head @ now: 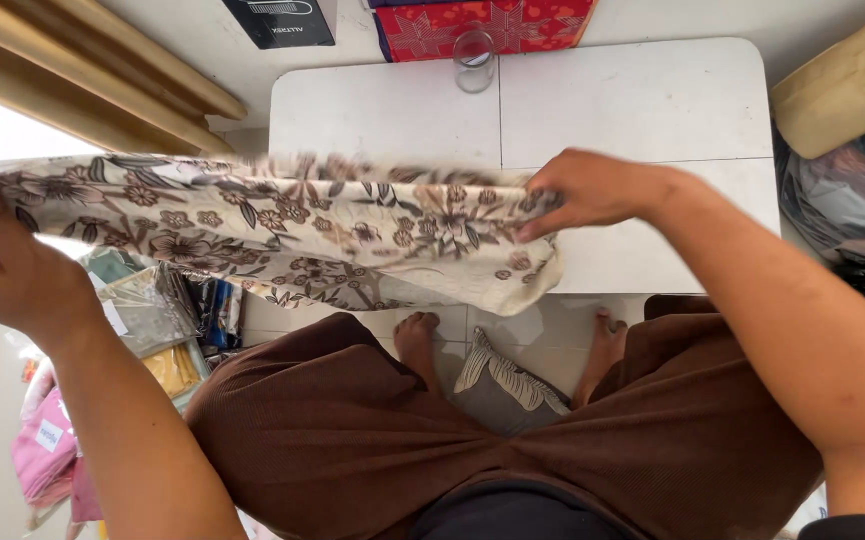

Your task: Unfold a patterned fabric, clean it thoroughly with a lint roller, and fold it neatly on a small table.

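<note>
Lap: brown skirt (372, 430), nearest the lens.
Cloth: floral cloth (282, 225) stretched above counter (632, 110) edge; looks light, limp, sags mid-span.
Hands: left hand (2, 265) and right hand (587, 190) well apart, each pinching an end.
Grip: top corners.

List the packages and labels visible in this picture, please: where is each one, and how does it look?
Black box: top edge, behind the white table; rectangular, with a pale line drawing.
Red package: top centre, behind a clear glass; flat, red with a star-like pattern.
Clear plastic bags: lower left on the floor, below the floral cloth; holding folded yellow and greenish fabrics.
Small white label: on a pink bundle, far left.
</note>
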